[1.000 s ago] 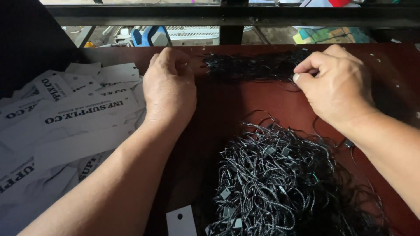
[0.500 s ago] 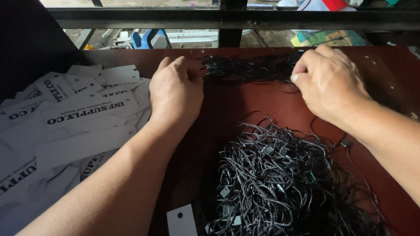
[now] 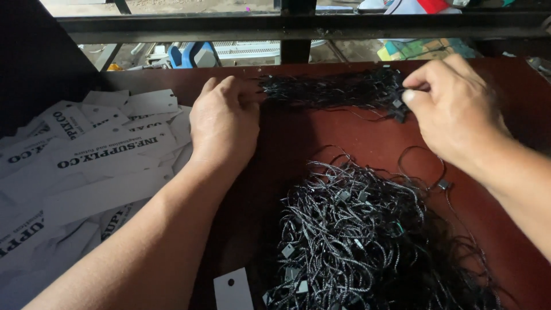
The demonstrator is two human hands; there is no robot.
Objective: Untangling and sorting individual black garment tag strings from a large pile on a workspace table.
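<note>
A straightened bundle of black string loops [image 3: 336, 90] lies across the far part of the dark red table [image 3: 321, 140]. My left hand [image 3: 225, 123] rests knuckles-up on the bundle's left end, fingers curled over it. My right hand [image 3: 453, 112] pinches the bundle's right end between thumb and forefinger. Nearer to me lies a big tangled heap of black cords with small plastic clasps [image 3: 367, 235], which neither hand touches.
A spread of white paper tags with black print [image 3: 86, 166] covers the table's left side. One blank white tag with a punched hole [image 3: 232, 289] lies at the near edge. A dark metal rail [image 3: 298, 26] runs behind the table.
Both hands stay on the ends of the string bundle. My right hand has lifted slightly and its fingers now pinch the right end more tightly.
</note>
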